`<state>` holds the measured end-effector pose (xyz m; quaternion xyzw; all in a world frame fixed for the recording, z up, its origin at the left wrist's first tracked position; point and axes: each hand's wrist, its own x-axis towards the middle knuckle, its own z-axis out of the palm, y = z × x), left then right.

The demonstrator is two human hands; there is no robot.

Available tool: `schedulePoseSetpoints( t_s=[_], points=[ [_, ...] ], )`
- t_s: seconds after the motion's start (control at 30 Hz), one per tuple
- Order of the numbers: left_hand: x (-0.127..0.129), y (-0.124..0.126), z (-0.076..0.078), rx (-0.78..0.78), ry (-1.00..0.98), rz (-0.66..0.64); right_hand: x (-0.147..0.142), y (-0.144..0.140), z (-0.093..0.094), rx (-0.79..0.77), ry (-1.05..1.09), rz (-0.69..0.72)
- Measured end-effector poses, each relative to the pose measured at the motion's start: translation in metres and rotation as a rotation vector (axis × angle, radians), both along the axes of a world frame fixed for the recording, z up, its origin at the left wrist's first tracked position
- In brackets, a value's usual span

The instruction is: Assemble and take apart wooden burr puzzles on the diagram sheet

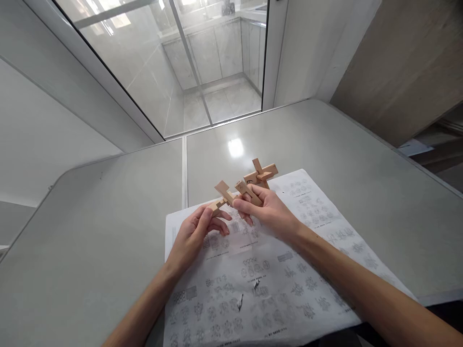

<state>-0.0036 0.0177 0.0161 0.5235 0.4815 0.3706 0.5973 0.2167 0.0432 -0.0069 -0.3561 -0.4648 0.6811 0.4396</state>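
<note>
Pointing forward-right, block (pixel 215 207) in left hand (pixel 192 232)

TABLE (pixel 108 241): we have a smooth grey top, a pale seam (pixel 184 168) crossing it, a bright reflection (pixel 236 148) beyond the sheet | ON IT: we see one large white sheet (pixel 275 308), printed with small line drawings, torn in two spots | SHEET'S FAR EDGE: we find crossed wooden pieces (pixel 266 171)
</note>
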Motion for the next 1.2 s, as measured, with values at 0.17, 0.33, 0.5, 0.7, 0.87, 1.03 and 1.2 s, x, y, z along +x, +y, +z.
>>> schedulePoseSetpoints(
  t_s=[0.17,0.33,0.5,0.7,0.87,1.03,1.2],
  points=[
    [-0.0019,-0.0001,-0.0033,0.014,0.004,-0.012,0.0003,0.0001,0.0015,0.019,0.0,-0.004],
    [-0.0021,-0.0003,-0.0023,-0.001,-0.002,-0.038,0.0003,-0.0004,0.0021,0.01,-0.017,-0.009],
    [-0.0009,0.0005,0.0009,-0.003,0.036,-0.091,0.0004,-0.0006,0.0014,0.018,0.008,-0.004],
    [-0.003,0.0012,-0.0015,-0.048,0.038,-0.118,0.0002,-0.0012,0.006,0.019,0.05,0.026],
    [-0.0019,0.0017,0.0001,-0.055,0.004,-0.104,-0.0004,-0.0007,0.0067,0.02,0.009,0.041],
    [0.0022,0.0004,0.0055,-0.032,0.033,-0.088,0.0,-0.0017,0.0038,0.002,-0.03,0.039],
    [-0.0001,0.0001,0.0015,-0.014,0.015,-0.065,0.0003,-0.0034,0.0038,0.009,-0.085,0.001]
  ],
)
